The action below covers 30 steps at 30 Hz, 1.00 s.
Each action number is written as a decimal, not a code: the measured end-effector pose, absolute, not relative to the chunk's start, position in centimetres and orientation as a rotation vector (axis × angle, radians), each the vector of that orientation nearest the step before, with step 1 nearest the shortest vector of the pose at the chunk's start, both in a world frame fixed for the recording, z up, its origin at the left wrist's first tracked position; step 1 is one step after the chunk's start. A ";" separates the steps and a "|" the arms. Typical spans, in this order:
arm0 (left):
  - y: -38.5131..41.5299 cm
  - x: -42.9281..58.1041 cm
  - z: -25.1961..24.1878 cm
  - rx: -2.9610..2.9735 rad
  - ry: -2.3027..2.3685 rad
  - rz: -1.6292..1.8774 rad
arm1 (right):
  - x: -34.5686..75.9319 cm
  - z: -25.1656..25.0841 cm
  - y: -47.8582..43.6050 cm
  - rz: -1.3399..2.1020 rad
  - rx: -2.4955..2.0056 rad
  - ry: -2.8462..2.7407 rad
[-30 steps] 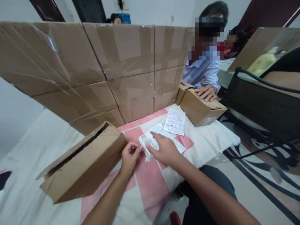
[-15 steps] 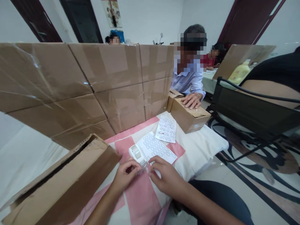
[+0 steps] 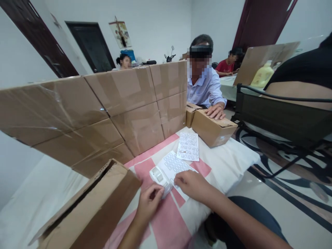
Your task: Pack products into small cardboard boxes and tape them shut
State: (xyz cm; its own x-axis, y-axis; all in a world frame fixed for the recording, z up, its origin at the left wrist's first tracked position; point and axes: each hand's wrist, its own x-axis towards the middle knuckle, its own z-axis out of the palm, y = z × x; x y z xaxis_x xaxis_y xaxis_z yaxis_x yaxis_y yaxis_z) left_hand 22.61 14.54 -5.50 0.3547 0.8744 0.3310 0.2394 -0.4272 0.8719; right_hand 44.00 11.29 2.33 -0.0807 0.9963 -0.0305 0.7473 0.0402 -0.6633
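So the white case point(image 3: 159, 177) is lying on the pink and white cloth point(image 3: 169, 218), roughly between the two hands. It's got some recessed sections on top, and the end nearest the wearer looks kinda shiny, like clear plastic. The left hand point(image 3: 149, 202) is on that near end, thumb and forefinger clamped on the edge.

Right hand point(image 3: 190, 186) is just to the right of the case, over the near part of a sheet point(image 3: 172, 162). Those fingers are curled in together. That sheet has rows of little rounded outlines on it and sits right beside the case; can't tell if the case overlaps its edge. Another page point(image 3: 188, 147) with similar outlines is just past it, plus a small brownish mark.

Left of the left hand there's a long carton point(image 3: 103, 204), with a dark gap along its top. Behind all this stands a wall of taped boxes point(image 3: 135, 116). At the far right corner of the cloth there's a smaller box point(image 3: 211, 128), and a co-worker's hand point(image 3: 215, 111) is flat on its top, blue sleeve point(image 3: 217, 90) behind it.
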 end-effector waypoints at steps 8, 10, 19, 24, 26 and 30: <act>14.4 22.6 -6.0 1.849 1.000 1.180 | 49.7 0.2 12.1 0.747 -1.680 -1.466; 14.4 22.5 -6.0 1.834 1.000 1.181 | 48.9 1.5 13.1 0.701 -1.635 -1.440; 14.0 21.9 -5.9 1.801 1.043 1.266 | 39.1 3.1 12.1 0.666 -1.406 -2.142; 14.9 22.2 -6.1 1.482 1.232 1.396 | 44.3 1.0 10.7 0.720 -1.622 -2.059; 15.4 22.3 -6.2 1.385 1.231 1.431 | 46.7 0.7 10.2 0.752 -1.689 -2.011; 15.7 22.3 -6.1 1.381 1.226 1.394 | 47.9 2.0 10.0 0.742 -1.776 -1.942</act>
State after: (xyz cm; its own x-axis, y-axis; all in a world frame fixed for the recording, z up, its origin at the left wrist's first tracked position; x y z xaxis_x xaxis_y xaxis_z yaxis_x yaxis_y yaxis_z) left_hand 22.27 15.74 -6.06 -0.0793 0.9739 0.2127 0.0861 -0.2059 0.9748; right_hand 47.93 10.02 1.99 -0.1089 0.9924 -0.0570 0.7773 0.0493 -0.6272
